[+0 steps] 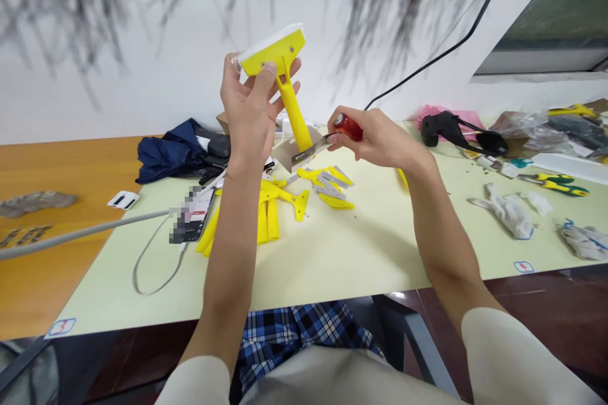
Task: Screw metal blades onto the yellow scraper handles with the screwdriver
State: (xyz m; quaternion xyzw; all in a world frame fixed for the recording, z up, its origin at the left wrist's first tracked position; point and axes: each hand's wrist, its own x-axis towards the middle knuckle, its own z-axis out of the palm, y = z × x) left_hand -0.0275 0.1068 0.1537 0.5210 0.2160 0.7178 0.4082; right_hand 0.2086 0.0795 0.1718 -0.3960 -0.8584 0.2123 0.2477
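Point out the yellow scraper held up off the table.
The yellow scraper in the left hand; the yellow pieces below it lie on the table.

"What's in the left hand (251, 101)?"
"A yellow scraper (273, 54), gripped by its head, handle hanging below the grip."
"And the right hand (373, 134)?"
"A red-handled tool (350, 128), perhaps a screwdriver. Below both grips, yellow parts (300, 204) lie on the table (332, 266)."

Free table (356, 259) at front centre; yellow parts (301, 204), phone (198, 224) leftward
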